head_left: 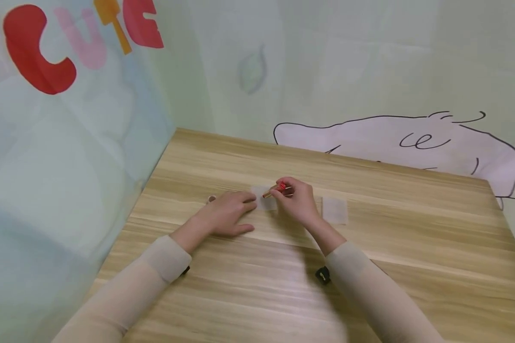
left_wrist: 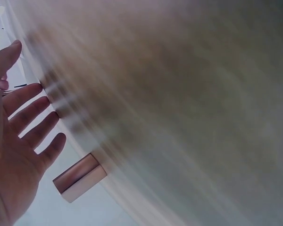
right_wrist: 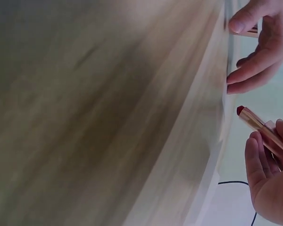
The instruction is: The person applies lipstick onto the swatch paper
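My right hand (head_left: 299, 202) pinches a lipstick (right_wrist: 260, 127) between thumb and fingers. The lipstick has a rose-gold tube and a red tip, which points toward the left hand and slants down over a thin pale square sheet (head_left: 266, 204) on the table. My left hand (head_left: 231, 212) rests palm down, its fingers fairly straight and spread, with the fingertips right at the sheet's left edge. Just beyond the left hand stands a shiny rose-gold lipstick cap (left_wrist: 80, 178), partly hidden by that hand in the head view.
A second pale square sheet (head_left: 334, 210) lies to the right of the right hand on the wood-grain table (head_left: 412, 228). Printed fabric walls (head_left: 223, 57) rise along the table's left and far edges. Small black pieces (head_left: 323, 275) show beside both forearms.
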Tool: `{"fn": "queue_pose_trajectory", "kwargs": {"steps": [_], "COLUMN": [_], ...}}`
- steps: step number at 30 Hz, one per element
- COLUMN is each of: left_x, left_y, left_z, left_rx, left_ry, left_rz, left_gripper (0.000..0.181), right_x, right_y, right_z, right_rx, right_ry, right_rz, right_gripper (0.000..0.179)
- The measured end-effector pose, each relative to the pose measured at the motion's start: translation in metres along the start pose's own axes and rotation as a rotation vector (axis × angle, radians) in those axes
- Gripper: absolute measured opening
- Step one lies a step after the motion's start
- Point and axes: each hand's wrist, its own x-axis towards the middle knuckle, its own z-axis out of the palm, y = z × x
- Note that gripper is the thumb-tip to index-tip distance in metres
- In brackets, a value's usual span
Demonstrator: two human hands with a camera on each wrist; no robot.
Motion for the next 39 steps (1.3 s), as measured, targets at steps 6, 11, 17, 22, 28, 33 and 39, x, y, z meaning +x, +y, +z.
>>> {"fn": "queue_pose_trajectory", "kwargs": {"steps": [6, 11, 17, 22, 28, 33, 39], "left_x": [0.0, 0.001, 0.002, 0.001, 0.001, 0.002, 0.001], "left_y": [0.001, 0.002, 0.003, 0.002, 0.002, 0.002, 0.003], "left_z": [-0.001, -0.002, -0.003, -0.002, -0.005, -0.006, -0.006], "left_rx": [-0.008, -0.006, -0.022, -0.032, -0.022, -0.023, -0.039], "left_ry": [-0.046, -0.037, -0.036, -0.038, -0.038, -0.05, -0.045], "left_rz": [-0.04, -0.025, -0.025, -0.035, -0.032, -0.037, -0.037], "left_gripper": [0.064, 0.064, 0.062, 0.063, 0.063, 0.064, 0.065], "right_x": [0.004, 0.006, 0.009, 0.01, 0.008, 0.006, 0.005], "right_y": [0.003, 0.004, 0.004, 0.002, 0.002, 0.003, 0.0], "right_z": [0.006, 0.01, 0.013, 0.012, 0.009, 0.008, 0.002], "right_rx": [-0.062, -0.084, -0.116, -0.161, -0.179, -0.162, -0.097], "right_ry": [-0.036, -0.039, -0.029, -0.044, -0.082, -0.106, -0.086], "right_rz": [-0.066, -0.094, -0.11, -0.118, -0.144, -0.141, -0.082], "right_gripper": [0.013, 0.01, 0.011, 0.013, 0.013, 0.01, 0.011]}}
